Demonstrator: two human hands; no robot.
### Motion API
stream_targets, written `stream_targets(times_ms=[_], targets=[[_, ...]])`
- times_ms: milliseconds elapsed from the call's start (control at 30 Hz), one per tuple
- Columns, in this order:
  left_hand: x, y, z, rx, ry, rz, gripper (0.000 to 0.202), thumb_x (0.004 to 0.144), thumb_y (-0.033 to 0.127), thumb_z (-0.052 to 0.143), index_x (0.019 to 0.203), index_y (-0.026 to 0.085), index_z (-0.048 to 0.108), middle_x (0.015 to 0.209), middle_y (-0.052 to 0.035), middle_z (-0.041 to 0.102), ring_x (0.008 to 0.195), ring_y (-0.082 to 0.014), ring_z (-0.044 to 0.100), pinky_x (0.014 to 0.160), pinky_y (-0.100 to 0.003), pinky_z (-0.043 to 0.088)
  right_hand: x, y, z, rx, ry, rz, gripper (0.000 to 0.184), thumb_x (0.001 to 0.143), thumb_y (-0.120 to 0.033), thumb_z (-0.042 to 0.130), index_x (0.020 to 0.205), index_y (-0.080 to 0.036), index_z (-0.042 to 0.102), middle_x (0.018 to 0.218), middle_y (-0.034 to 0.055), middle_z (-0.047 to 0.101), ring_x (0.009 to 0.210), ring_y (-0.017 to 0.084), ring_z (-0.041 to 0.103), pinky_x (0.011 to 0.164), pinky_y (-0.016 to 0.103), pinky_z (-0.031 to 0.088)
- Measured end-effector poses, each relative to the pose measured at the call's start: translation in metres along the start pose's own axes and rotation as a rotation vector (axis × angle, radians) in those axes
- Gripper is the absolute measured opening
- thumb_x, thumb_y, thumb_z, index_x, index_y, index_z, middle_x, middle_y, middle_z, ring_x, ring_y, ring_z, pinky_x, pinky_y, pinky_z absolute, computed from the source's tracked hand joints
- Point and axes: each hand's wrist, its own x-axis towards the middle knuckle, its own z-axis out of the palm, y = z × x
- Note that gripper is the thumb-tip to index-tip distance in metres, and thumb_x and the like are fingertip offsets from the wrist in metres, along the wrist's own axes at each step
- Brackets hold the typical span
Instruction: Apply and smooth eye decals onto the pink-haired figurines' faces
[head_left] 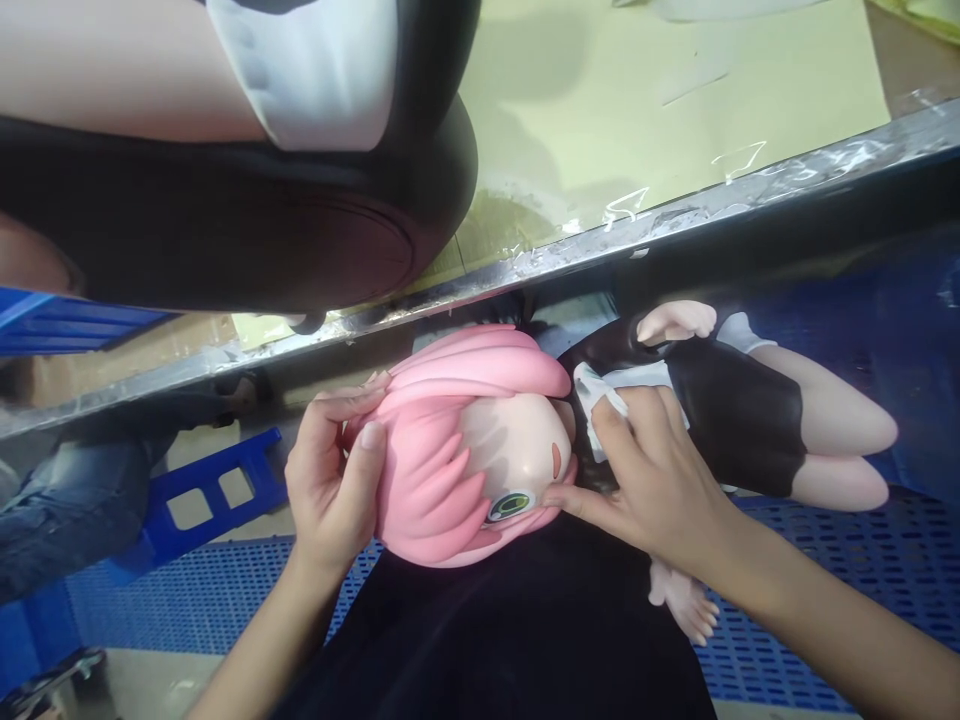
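Observation:
A pink-haired figure (431, 460) in a black dress with a white collar lies on its back across my lap, head to the left and bare legs to the right. My left hand (337, 460) grips the top of its head, thumb on the pink hair and fingers behind. Over the collar rests my right hand (652, 465), its fingers curled at the white cloth-like piece and its thumb against the cheek near the green eye. The figure's one small hand (679, 322) lies on its dress; the other small hand (686, 600) hangs below my right wrist.
A large dark figure part (262, 220) with a white band stands on the table at upper left. The table's metal edge (540, 262) runs diagonally above my hands. Blue perforated plastic (810, 590) lies below, with a blue crate piece (217, 490) at left. A person's jeans (75, 500) show at far left.

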Motion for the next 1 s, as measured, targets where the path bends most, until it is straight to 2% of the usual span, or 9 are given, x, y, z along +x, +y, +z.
stream_targets(times_ms=[200, 367, 433, 533, 567, 633, 733, 867, 1000], targets=[[0.000, -0.001, 0.000, -0.001, -0.001, 0.017, 0.015, 0.098, 0.032, 0.062, 0.109, 0.024, 0.069, 0.111, -0.0052, 0.071, 0.117, -0.0264, 0.067, 0.105, -0.045, 0.053, 0.002, -0.002, 0.001, -0.109, -0.034, 0.010, 0.084, 0.090, -0.079, 0.040, 0.111, 0.000, 0.059, 0.092, 0.0168, 0.049, 0.082, 0.029, 0.043, 0.069, 0.043, 0.047], [0.000, -0.002, 0.000, 0.005, -0.002, 0.016, 0.016, 0.098, 0.032, 0.062, 0.109, 0.024, 0.069, 0.112, -0.0049, 0.071, 0.117, -0.0267, 0.067, 0.105, -0.045, 0.053, -0.008, 0.012, -0.018, -0.177, -0.054, -0.010, 0.069, 0.090, -0.069, 0.053, 0.110, -0.002, 0.058, 0.094, 0.0175, 0.049, 0.081, 0.028, 0.042, 0.068, 0.044, 0.047], [0.000, -0.002, 0.000, 0.015, -0.004, 0.012, 0.016, 0.098, 0.033, 0.062, 0.110, 0.025, 0.069, 0.112, -0.0048, 0.071, 0.118, -0.0273, 0.066, 0.105, -0.046, 0.053, -0.010, 0.013, -0.027, -0.064, -0.006, -0.027, 0.053, 0.092, -0.054, 0.063, 0.111, -0.004, 0.055, 0.093, 0.0152, 0.049, 0.080, 0.027, 0.044, 0.070, 0.043, 0.047], [0.000, -0.002, -0.001, 0.007, -0.008, 0.021, 0.016, 0.098, 0.031, 0.062, 0.111, 0.024, 0.069, 0.111, -0.0051, 0.071, 0.118, -0.0266, 0.066, 0.106, -0.045, 0.052, -0.008, 0.009, -0.035, 0.143, 0.100, -0.029, 0.019, 0.090, -0.015, 0.068, 0.103, -0.013, 0.054, 0.084, 0.0067, 0.046, 0.074, 0.020, 0.042, 0.063, 0.036, 0.043], [0.000, -0.002, -0.001, 0.003, -0.010, 0.024, 0.016, 0.098, 0.031, 0.062, 0.111, 0.024, 0.069, 0.111, -0.0051, 0.071, 0.117, -0.0263, 0.066, 0.106, -0.044, 0.052, -0.007, 0.008, -0.036, 0.202, 0.133, -0.018, 0.020, 0.088, -0.006, 0.066, 0.099, -0.015, 0.054, 0.081, 0.0045, 0.045, 0.071, 0.019, 0.041, 0.061, 0.034, 0.040], [0.000, -0.002, -0.001, 0.001, -0.009, 0.026, 0.016, 0.098, 0.030, 0.062, 0.110, 0.024, 0.069, 0.111, -0.0049, 0.071, 0.117, -0.0262, 0.066, 0.105, -0.044, 0.052, -0.003, 0.006, -0.036, 0.289, 0.174, -0.009, 0.024, 0.085, 0.002, 0.064, 0.096, -0.017, 0.054, 0.080, 0.0033, 0.047, 0.070, 0.017, 0.041, 0.059, 0.033, 0.039], [0.000, -0.002, 0.000, -0.006, -0.008, 0.020, 0.015, 0.098, 0.030, 0.062, 0.110, 0.023, 0.069, 0.110, -0.0050, 0.071, 0.117, -0.0262, 0.066, 0.105, -0.044, 0.053, 0.003, 0.004, -0.031, 0.349, 0.157, -0.038, 0.021, 0.085, 0.002, 0.063, 0.097, -0.015, 0.058, 0.082, 0.0058, 0.051, 0.073, 0.018, 0.046, 0.063, 0.034, 0.044], [-0.001, -0.001, 0.000, -0.030, -0.002, 0.021, 0.014, 0.097, 0.029, 0.063, 0.109, 0.024, 0.070, 0.111, -0.0063, 0.071, 0.116, -0.0269, 0.066, 0.105, -0.046, 0.053, 0.013, -0.004, -0.020, 0.350, 0.068, -0.077, 0.003, 0.091, -0.009, 0.061, 0.093, -0.010, 0.062, 0.080, 0.0066, 0.051, 0.074, 0.018, 0.044, 0.065, 0.035, 0.043], [-0.001, -0.001, 0.000, -0.020, -0.012, 0.015, 0.014, 0.098, 0.028, 0.062, 0.109, 0.024, 0.070, 0.112, -0.0060, 0.071, 0.117, -0.0257, 0.066, 0.105, -0.043, 0.053, 0.017, -0.010, -0.012, 0.216, 0.033, -0.148, 0.009, 0.095, -0.018, 0.060, 0.095, -0.011, 0.065, 0.087, 0.0092, 0.059, 0.076, 0.020, 0.046, 0.067, 0.037, 0.041]])
